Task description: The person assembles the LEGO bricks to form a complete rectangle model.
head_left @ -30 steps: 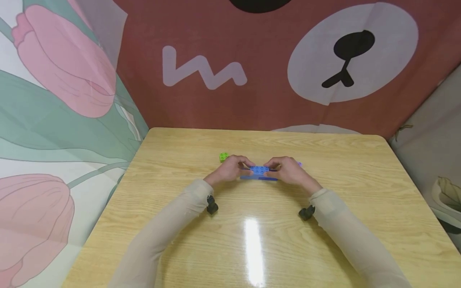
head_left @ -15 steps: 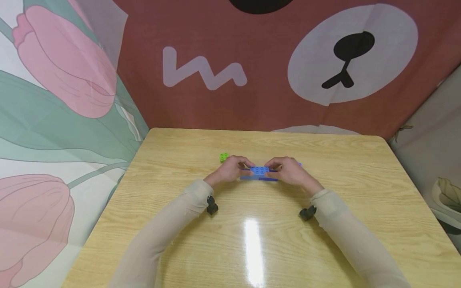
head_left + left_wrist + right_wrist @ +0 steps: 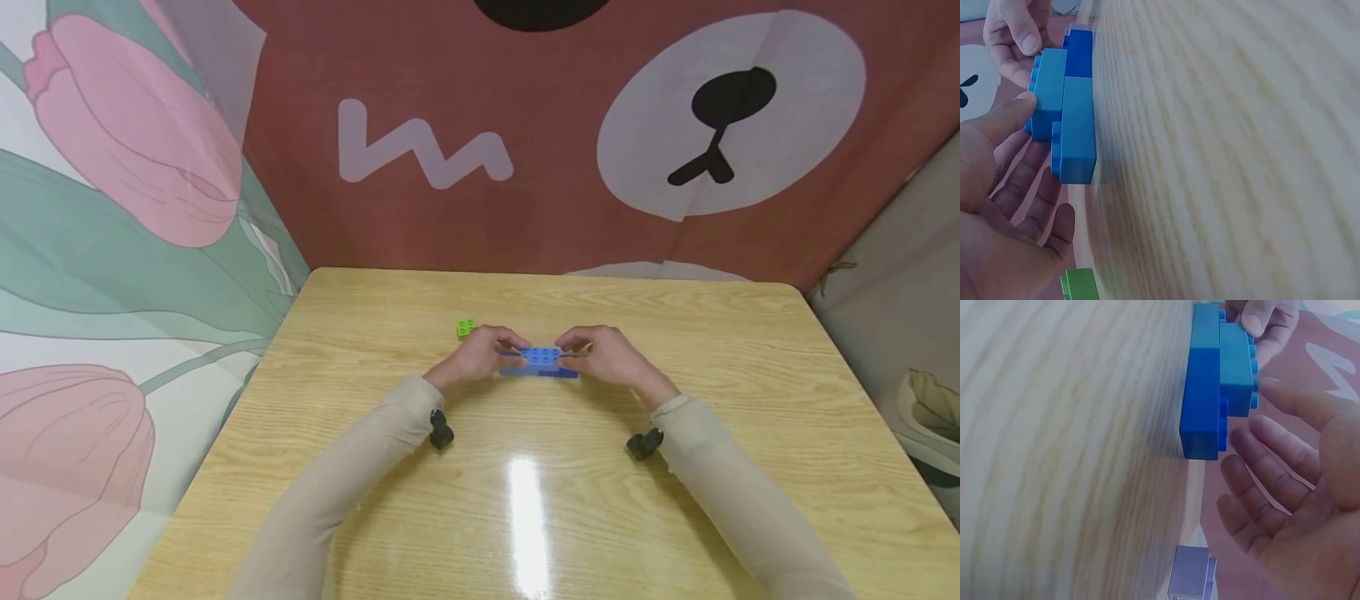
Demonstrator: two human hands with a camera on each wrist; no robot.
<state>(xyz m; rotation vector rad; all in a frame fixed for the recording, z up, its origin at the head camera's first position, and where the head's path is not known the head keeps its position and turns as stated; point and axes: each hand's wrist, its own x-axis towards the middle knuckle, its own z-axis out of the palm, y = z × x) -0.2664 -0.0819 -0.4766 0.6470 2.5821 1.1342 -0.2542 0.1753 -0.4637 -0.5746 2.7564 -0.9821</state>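
A light blue brick with studs up lies across two bricks end to end: a lighter blue one on the left and a dark blue one on the right. My left hand pinches the upper brick's left end, thumb in front and fingers behind, as the left wrist view shows. My right hand is at the other end, its fingers spread and loosely bent behind the stack. Its thumb tip is close to the upper brick's studs; whether it touches them I cannot tell.
On the wooden table, a green brick stands just behind my left hand. A pale purple brick is beside my right hand in the right wrist view. A printed cloth hangs behind the table's back edge.
My right hand has shifted slightly right, and its fingertips have loosened from the upper brick's end. The purple brick is now hidden in the head view. My left hand and the stack look the same.
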